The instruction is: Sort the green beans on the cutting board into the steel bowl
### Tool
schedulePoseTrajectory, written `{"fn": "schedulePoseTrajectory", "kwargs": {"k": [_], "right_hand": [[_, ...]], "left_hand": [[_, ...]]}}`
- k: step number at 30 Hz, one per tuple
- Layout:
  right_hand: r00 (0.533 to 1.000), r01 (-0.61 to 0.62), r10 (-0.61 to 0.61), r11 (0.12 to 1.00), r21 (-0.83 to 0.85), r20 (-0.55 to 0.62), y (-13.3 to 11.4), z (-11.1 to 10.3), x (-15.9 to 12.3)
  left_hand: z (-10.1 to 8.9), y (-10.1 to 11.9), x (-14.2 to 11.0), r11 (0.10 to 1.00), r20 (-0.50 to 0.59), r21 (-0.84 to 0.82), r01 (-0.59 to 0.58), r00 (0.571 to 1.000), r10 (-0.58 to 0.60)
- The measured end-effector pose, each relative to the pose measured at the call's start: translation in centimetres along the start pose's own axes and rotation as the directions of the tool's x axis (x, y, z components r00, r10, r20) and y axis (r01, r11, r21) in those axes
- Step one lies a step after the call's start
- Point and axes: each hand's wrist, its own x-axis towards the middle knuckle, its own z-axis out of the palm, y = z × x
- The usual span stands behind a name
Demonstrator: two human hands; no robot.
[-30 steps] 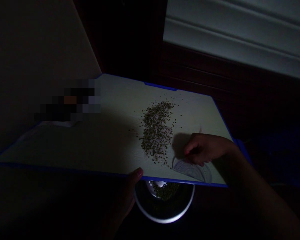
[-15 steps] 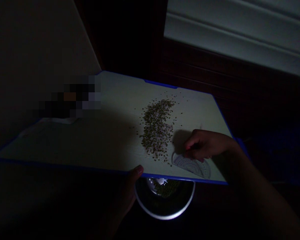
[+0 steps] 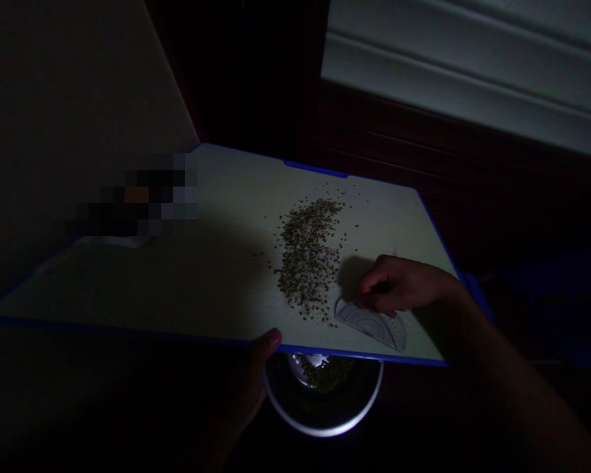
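A pale board with a blue rim (image 3: 201, 289) is lit in a dark room. A heap of small green-brown grains (image 3: 308, 256) lies on its right half. My right hand (image 3: 404, 284) rests on the board right of the heap, fingers pinched on a clear half-round protractor (image 3: 374, 325) that lies flat near the front edge. My left hand (image 3: 249, 387) holds the board's front edge from below, thumb on the rim. Under that edge stands a round bowl (image 3: 322, 401) with some grains in it.
A pale wall or panel (image 3: 463, 72) runs across the top right above dark wood. A light surface (image 3: 69, 98) fills the upper left. A blurred patch (image 3: 138, 197) sits at the board's left. Everything else is in darkness.
My right hand has slid the protractor slightly left toward the grain heap. The board and my left hand stay almost where they were.
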Motion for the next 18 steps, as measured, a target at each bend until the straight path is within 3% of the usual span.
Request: {"fn": "schedulePoseTrajectory", "kwargs": {"k": [8, 18], "right_hand": [[0.995, -0.021, 0.019, 1.0, 0.017, 0.102, -0.4, 0.6, 0.5], [0.977, -0.062, 0.042, 0.994, 0.091, 0.21, -0.8, 1.4, 1.0]], "left_hand": [[0.4, 0.3, -0.2, 0.999, -0.036, 0.016, 0.041, 0.999, -0.04], [0.4, 0.3, -0.1, 0.999, -0.058, 0.032, 0.007, 0.998, -0.005]]}}
